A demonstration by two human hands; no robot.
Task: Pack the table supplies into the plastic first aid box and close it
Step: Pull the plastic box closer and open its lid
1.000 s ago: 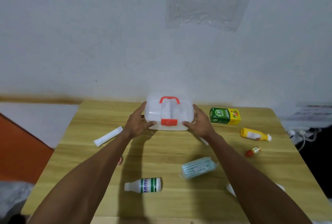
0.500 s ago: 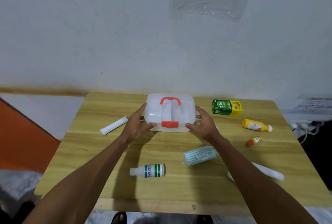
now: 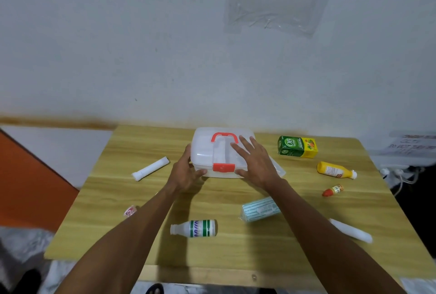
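Both forearms reached forward over the wooden table (image 3: pixel 113 189) to the first aid box (image 3: pixel 205 149), which sat closed at the table's far middle, near the wall. Left hand (image 3: pixel 186 173) — cupped against the box's left front corner, thumb on the front wall, fingers curled round the side, gripping it. Right hand (image 3: pixel 256 162) — spread flat and open on the right half of the lid, fingers splayed and pointing away from the person, thumb hooked over the lid's front edge; it pressed down and clasped nothing. The box was translucent white plastic with rounded corners, a red carry handle (image 3: pixel 224 136) folded onto the lid and a red latch (image 3: pixel 223 167) at the front middle. Loose supplies, placed from the box: a white roll (image 3: pixel 151 168) to its left; a small red-and-white item (image 3: pixel 129 211) left and nearer the person; a green-banded white bottle (image 3: pixel 194 228) lying directly in front, well apart; a teal striped packet (image 3: pixel 259 212) front right, partly under the right forearm; a green and yellow carton (image 3: pixel 297 147) to its right; a yellow bottle (image 3: pixel 335 170) and a small red-capped vial (image 3: pixel 332 190) farther right; a white tube (image 3: pixel 351 231) at the near right.
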